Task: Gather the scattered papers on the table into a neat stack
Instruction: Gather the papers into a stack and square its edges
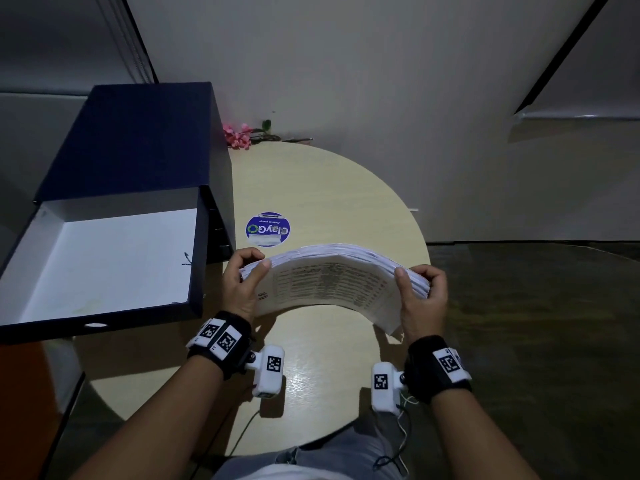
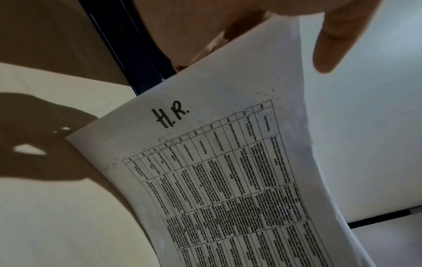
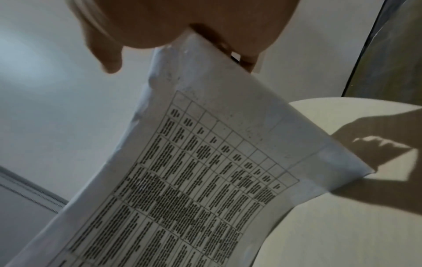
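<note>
Round table [image 1: 311,188], left hand [image 1: 242,285], right hand [image 1: 420,299] bowing paper stack [image 1: 332,282]

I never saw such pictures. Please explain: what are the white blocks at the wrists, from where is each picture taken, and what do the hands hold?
No machine: a person works with bare hands. The white blocks on the wrists are small cameras. The wide picture comes from a head camera looking down; the other two look from each wrist along the hand. The left hand and right hand grip the ends of a thick stack of white printed paper sheets, bent into an arch; one sheet is marked "H.R.". On the round pale wooden table lie a round blue label and pink flowers; an open dark blue box stands at the left.
</note>
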A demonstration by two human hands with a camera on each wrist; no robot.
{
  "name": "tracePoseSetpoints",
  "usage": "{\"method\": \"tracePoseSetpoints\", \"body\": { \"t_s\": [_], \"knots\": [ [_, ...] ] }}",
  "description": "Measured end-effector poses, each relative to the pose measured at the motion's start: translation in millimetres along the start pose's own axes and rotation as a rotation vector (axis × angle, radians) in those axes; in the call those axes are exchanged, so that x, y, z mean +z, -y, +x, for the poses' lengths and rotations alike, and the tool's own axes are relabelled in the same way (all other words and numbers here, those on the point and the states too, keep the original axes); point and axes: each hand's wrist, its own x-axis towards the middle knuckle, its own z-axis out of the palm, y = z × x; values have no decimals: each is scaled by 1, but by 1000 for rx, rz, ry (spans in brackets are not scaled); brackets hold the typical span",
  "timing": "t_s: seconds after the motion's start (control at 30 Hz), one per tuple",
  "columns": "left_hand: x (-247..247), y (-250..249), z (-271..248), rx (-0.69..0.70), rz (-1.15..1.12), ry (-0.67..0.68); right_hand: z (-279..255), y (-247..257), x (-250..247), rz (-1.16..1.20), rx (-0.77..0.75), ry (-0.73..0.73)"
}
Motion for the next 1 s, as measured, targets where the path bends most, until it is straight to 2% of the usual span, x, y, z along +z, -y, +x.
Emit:
{"method": "tracePoseSetpoints", "body": {
  "t_s": [0.17,0.4,0.5,0.57,0.6,0.67,0.73,0.8,0.9,0.93,1.0],
  "knots": [
    [5,6,5,1,67,-97,8,3,7,-90,52,-95],
    [6,3,10,0,87,-130,9,3,5,-93,28,-55],
    [4,-2,4,7,40,-97,8,7,3,-122,27,-51],
    [2,-3,-5,10,-25,3,7,16,1,-172,-53,-58],
    [-1,-1,-8,-9,-29,56,6,23,1,-218,-151,-68],
    [-4,5,-9,-50,69,93,-1,42,11,-330,-455,-57],
    [-6,10,-1,-72,144,51,-16,62,37,-481,-776,81],
    [-4,11,4,-64,105,30,-38,74,71,-673,-935,344],
    [-2,11,6,-70,23,36,-53,59,110,-1017,-946,712],
    [-3,11,5,-93,29,37,-54,53,116,-1090,-951,785],
    [-6,15,8,-128,59,41,-54,48,122,-1095,-962,820]
  ]
}}
